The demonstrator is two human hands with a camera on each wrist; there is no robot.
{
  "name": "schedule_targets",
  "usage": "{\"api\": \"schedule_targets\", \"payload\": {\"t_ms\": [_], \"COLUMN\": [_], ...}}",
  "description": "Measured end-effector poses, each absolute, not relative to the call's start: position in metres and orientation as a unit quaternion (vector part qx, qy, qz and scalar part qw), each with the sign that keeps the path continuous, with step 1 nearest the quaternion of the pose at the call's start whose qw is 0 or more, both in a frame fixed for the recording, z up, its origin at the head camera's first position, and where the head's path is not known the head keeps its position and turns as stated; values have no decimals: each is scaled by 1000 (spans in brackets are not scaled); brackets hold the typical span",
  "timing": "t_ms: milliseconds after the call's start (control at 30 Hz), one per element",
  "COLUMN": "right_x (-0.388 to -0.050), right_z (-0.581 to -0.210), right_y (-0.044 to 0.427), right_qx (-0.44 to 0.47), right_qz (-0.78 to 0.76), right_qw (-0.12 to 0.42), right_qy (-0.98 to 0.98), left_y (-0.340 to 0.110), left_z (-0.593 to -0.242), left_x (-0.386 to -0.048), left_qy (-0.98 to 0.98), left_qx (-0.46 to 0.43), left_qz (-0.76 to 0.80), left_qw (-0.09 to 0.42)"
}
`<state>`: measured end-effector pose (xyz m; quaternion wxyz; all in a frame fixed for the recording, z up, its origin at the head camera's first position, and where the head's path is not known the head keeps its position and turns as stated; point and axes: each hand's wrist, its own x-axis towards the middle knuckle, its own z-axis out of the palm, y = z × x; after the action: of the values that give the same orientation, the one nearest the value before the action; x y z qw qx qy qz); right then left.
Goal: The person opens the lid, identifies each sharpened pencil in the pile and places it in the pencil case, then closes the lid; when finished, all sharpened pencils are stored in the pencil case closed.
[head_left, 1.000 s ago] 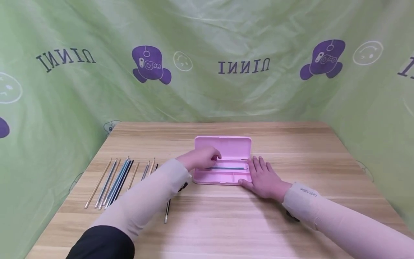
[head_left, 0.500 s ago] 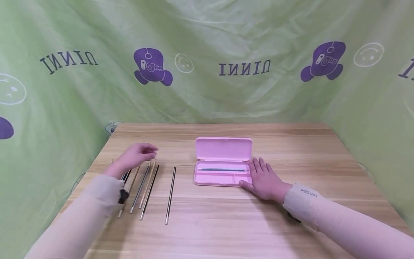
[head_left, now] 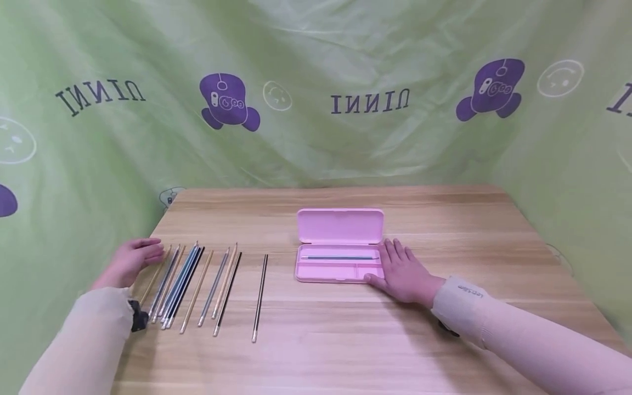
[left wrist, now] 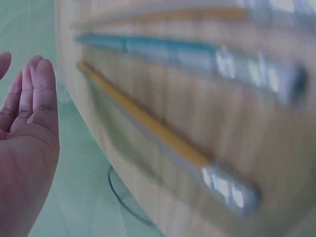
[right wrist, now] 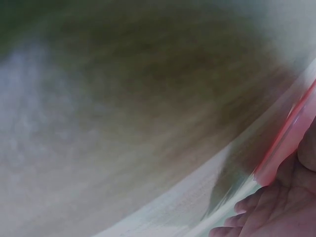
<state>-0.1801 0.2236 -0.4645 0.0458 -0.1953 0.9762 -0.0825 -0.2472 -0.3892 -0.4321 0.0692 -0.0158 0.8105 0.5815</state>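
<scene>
My left hand (head_left: 133, 260) is at the left end of a row of pencils, beside the leftmost natural-wood pencil (head_left: 153, 281). In the left wrist view, the fingers (left wrist: 44, 89) are fairly straight and hold nothing; a yellow pencil (left wrist: 148, 121) and a teal pencil (left wrist: 163, 52) lie near them. My right hand (head_left: 405, 274) lies spread against the right end of an open pink pencil case (head_left: 326, 271), its thumb at the front corner. Inside the case, one teal pencil (head_left: 340, 258) lies lengthwise in the back compartment. The right wrist view is blurred, with the case's pink edge (right wrist: 284, 145) by the palm.
Several blue, black and wood-coloured pencils lie roughly side by side on the wooden table (head_left: 326, 340), eraser ends towards me. A black pencil (head_left: 260, 299) lies apart, between the row and the case. The case's raised lid (head_left: 340, 226) stands behind its tray. Green cloth (head_left: 316, 148) hangs around the table.
My left hand has moved left from the pencil case, over the pencils, to the row's far left end. The teal pencil now lies free in the case. My right hand has stayed put.
</scene>
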Motion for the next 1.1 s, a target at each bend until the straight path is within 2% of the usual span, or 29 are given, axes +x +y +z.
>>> {"api": "schedule_targets", "payload": {"t_ms": [167, 400, 600, 767, 1100], "right_x": [-182, -183, -182, -183, -183], "right_z": [-464, -465, -463, -463, -461], "right_y": [223, 221, 220, 222, 226], "right_qx": [-193, -200, -194, -196, -200], "right_qz": [-83, -84, -90, -82, -92], "right_qw": [46, 50, 53, 50, 46], "right_qy": [977, 975, 975, 976, 974], "left_y": [-409, -427, -423, -416, -402], "left_z": [-433, -433, -440, -444, -450], "left_x": [-236, -220, -213, -209, -211], "left_qy": [819, 778, 873, 941, 961], "left_qx": [-24, -44, -33, -3, 15], "left_qz": [570, 621, 474, 330, 277], "left_qw": [62, 84, 107, 74, 17]}}
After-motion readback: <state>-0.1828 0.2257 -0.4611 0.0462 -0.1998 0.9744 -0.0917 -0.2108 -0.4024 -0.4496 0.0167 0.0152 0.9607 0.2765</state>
